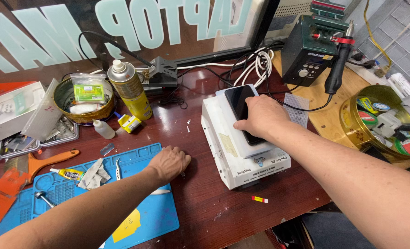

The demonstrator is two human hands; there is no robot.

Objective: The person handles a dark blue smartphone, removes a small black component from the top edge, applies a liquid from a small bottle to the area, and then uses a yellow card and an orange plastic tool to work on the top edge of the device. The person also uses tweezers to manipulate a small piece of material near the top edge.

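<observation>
Along the left edge of the dark red wooden table (205, 203) lies a blue work mat (154, 216), carrying a small glue tube (69, 174), crumpled grey wipes (94, 174) and metal tweezers (117, 169). Behind the mat stand a round tin of small parts (82, 99), a yellow spray can (130, 90) and a small white bottle (104, 129). The left hand (169, 163) rests knuckles-up at the mat's right edge, fingers curled under; whether they hold anything cannot be told.

Near the table's middle sits a white box-shaped machine (232, 152) with a flat top plate. On that plate lies a smartphone (240, 102), black, glossy, screen dark, its long side running from the table's back edge toward the front. The right hand (260, 116) presses down on the phone's nearer half, fingers spread flat over the glass and gripping its left side, thumb hidden.

Toward the right back corner stands a dark green hot-air station (306, 50) with its black handpiece (338, 69) hanging beside it. At the right edge is a gold tin (352, 120) holding rolls of tape.
</observation>
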